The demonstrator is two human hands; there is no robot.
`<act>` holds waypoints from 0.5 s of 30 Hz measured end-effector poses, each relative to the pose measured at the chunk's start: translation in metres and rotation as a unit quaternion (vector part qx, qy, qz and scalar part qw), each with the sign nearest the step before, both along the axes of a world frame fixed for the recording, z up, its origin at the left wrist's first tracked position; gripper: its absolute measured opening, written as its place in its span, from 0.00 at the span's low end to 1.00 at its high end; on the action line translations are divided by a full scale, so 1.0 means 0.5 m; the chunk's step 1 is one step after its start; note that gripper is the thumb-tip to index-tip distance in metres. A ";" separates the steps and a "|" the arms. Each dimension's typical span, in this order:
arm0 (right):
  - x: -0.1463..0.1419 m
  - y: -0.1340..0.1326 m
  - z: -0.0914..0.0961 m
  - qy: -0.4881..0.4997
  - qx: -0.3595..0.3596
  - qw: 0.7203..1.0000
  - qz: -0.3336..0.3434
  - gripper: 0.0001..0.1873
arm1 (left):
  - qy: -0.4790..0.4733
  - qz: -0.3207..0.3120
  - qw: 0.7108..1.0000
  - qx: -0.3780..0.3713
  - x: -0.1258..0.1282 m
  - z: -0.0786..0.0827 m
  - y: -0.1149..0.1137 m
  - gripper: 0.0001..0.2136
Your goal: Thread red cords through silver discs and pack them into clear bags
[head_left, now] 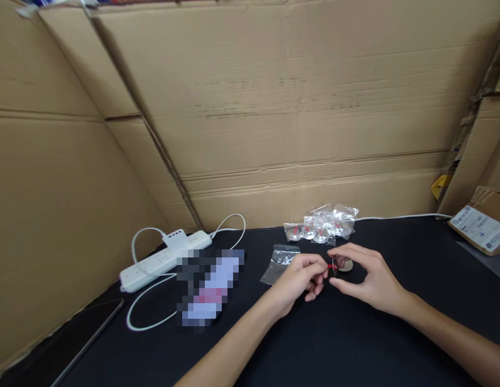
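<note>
My left hand (301,279) and my right hand (366,279) meet over a black table (314,349). Between their fingertips sits a small part with a red tip and a thin dark ring (333,266); both hands pinch it. A small tan round piece (347,264) lies just behind my right fingers. An empty clear zip bag (279,262) lies flat to the left of my left hand. Behind the hands rests a heap of several clear bags (322,226) with red parts inside.
A white power strip (163,259) with a looping white cable (153,317) lies at the left. A blurred object (209,287) sits beside it, and a dark flat tablet (84,336) at the far left. Cardboard walls (274,107) enclose the table. A labelled carton (481,226) stands at the right.
</note>
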State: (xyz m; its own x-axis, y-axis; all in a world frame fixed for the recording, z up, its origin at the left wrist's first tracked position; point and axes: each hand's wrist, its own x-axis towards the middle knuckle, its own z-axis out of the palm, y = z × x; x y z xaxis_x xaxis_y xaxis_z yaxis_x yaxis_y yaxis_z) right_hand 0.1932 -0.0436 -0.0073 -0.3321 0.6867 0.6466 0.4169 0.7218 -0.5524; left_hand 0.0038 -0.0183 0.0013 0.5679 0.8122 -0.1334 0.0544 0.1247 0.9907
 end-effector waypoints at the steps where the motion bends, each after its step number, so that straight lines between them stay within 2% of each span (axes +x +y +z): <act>1: 0.000 0.001 -0.001 -0.002 -0.003 1.000 0.001 0.20 | 0.023 0.007 1.000 0.018 -0.001 0.001 0.001 0.08; 3: 0.001 0.003 -0.005 -0.012 -0.012 1.000 0.004 0.21 | 0.087 0.049 0.988 0.119 -0.003 0.006 -0.001 0.10; 5: 0.003 0.006 -0.011 -0.022 -0.021 0.999 0.013 0.22 | 0.150 0.121 0.944 0.269 -0.004 0.016 -0.007 0.11; 7: 0.005 0.009 -0.019 -0.029 -0.024 0.999 0.027 0.23 | 0.183 0.162 0.899 0.362 -0.002 0.027 -0.017 0.11; 8: 0.006 0.010 -0.024 -0.031 -0.022 0.999 0.031 0.24 | 0.189 0.157 0.895 0.371 -0.001 0.031 -0.022 0.10; 12: 0.003 0.010 -0.032 -0.045 -0.018 0.998 0.034 0.28 | 0.185 0.091 0.925 0.320 0.001 0.027 -0.028 0.07; 15: 0.009 0.016 -0.024 -0.074 -0.013 0.997 0.016 0.27 | 0.202 0.105 0.926 0.302 -0.005 0.015 -0.014 0.06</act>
